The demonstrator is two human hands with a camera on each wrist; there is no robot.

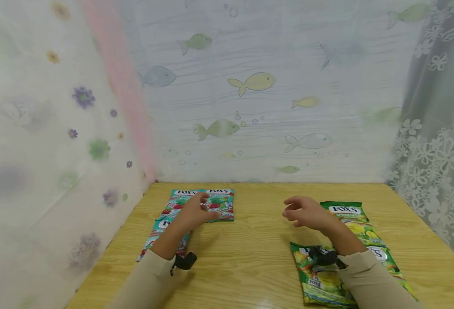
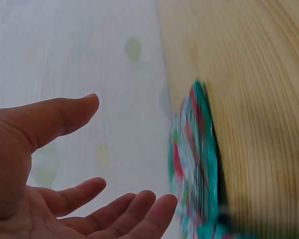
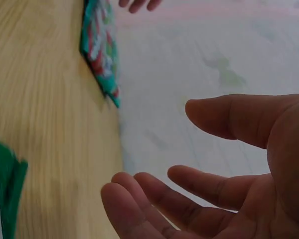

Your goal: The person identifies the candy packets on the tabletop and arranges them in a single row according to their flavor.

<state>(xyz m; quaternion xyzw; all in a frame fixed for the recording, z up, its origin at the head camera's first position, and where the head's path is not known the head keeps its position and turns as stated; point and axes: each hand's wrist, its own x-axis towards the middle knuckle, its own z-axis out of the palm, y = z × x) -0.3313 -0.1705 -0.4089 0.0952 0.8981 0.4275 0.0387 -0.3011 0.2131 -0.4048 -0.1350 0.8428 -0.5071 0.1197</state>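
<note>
Both hands hover over a wooden table, holding nothing. The left hand (image 1: 193, 213), fingers loosely bent and spread from the thumb, is above teal FOX'S Mint Blossom candy bags (image 1: 223, 205). Three teal bags show at the table's left, partly hidden by that hand and forearm. In the left wrist view a teal bag (image 2: 194, 159) lies beyond the fingertips. The right hand (image 1: 306, 213), thumb apart from relaxed fingers, is nearest the green-and-yellow FOX'S candy bags (image 1: 352, 221). Its forearm covers part of the front bag (image 1: 319, 279). A green bag corner (image 3: 7, 184) shows in the right wrist view.
The wooden table (image 1: 250, 257) meets a fish-patterned curtain (image 1: 258, 141) at the back. A flower-patterned sheet (image 1: 57, 171) hangs along the left, and a lacy flowered curtain (image 1: 431, 159) on the right. Dark wrist cameras (image 1: 186, 261) are strapped to both wrists.
</note>
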